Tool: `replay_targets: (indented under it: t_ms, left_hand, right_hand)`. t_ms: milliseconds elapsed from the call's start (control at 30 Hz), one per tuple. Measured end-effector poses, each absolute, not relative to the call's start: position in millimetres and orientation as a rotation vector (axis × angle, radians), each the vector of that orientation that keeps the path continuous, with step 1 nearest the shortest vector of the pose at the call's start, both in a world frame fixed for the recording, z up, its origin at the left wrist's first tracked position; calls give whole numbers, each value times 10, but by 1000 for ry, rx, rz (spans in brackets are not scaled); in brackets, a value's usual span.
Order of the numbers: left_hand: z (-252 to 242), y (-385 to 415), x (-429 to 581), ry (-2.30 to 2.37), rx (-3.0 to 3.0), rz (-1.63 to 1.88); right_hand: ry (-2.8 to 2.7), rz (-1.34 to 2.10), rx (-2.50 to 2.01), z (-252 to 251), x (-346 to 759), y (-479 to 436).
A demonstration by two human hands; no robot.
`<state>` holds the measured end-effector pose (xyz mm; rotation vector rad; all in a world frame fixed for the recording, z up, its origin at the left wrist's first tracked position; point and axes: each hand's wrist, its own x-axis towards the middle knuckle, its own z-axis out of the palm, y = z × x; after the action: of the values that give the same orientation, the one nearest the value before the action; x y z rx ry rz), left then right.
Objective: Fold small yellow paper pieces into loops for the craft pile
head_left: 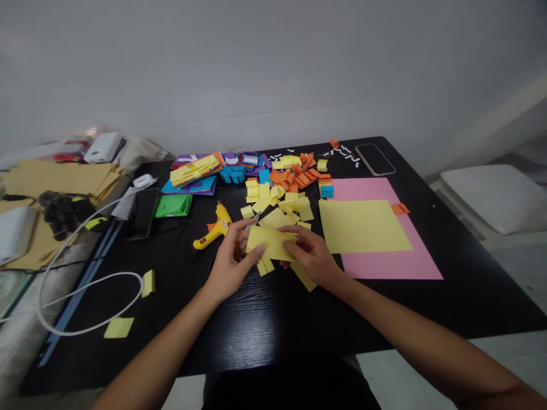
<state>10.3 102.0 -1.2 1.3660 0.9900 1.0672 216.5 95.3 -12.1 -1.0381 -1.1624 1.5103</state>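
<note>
A small yellow sheet of paper (272,241) is held up over the near middle of the black table. My left hand (233,256) pinches its left side, thumb on top. At its right edge my right hand (311,254) grips the same paper with thumb and fingers. Scissors (253,218) show partly by my left fingers; whether that hand touches them I cannot tell. Below the sheet lie cut yellow pieces (265,265), and a yellow strip (303,276) sticks out under my right hand. Just beyond is a loose heap of yellow paper pieces (273,196).
A yellow glue gun (215,227) lies left of my hands. Large yellow (365,228) and pink sheets (393,267) are at right, a phone (375,159) behind them. Folded orange pieces (294,177) and stacked coloured paper (196,173) sit at the back. A white cable (89,282) loops at left.
</note>
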Motion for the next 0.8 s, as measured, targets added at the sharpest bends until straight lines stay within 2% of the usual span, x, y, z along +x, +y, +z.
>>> replay_targets:
  t_ms: [133, 367, 600, 800]
  left_hand:
    - [27, 1007, 131, 923, 1348, 973]
    - [3, 1015, 137, 933, 1301, 1021]
    - [16, 1003, 123, 1035, 1307, 1047]
    - [-20, 1019, 137, 1019, 1281, 1146]
  right_hand:
    - [-1135, 1522, -1020, -126, 2189, 970]
    - [-1123, 1590, -922, -113, 2213, 943]
    - [-1246, 1360, -1096, -186, 2161, 918]
    - [-1219, 1414, -1053, -199, 2136, 926]
